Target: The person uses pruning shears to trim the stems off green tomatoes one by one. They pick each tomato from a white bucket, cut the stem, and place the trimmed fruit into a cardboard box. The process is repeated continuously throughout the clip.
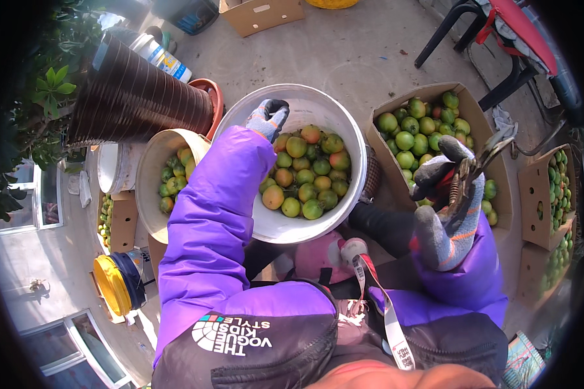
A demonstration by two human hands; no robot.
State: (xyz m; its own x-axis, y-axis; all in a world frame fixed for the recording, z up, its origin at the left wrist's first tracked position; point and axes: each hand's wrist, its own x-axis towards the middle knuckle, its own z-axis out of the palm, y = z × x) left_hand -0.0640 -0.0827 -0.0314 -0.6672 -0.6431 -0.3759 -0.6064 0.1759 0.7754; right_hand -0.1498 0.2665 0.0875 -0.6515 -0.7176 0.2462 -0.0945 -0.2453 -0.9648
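My left hand (268, 119), in a grey and black glove with orange lines, hangs over the left inner side of a large white bucket (228, 220). Its fingers are curled, and whether anything is between them cannot be made out. Green and reddish tomatoes (302, 177) lie inside that bucket. My right hand (455, 243), gloved alike, is around the handles of pruning shears (455, 187) with a coiled spring. The shears point up and right, above a cardboard box (503, 194) of mostly green tomatoes (419, 144).
Against the white bucket's left side stands a smaller pale bucket (151, 206) with tomatoes. Stacked brown pots (146, 92) lean at upper left. More tomato boxes (535, 204) stand at far right, below a dark-legged chair (508, 82). A yellow-lidded bucket (112, 284) is at left.
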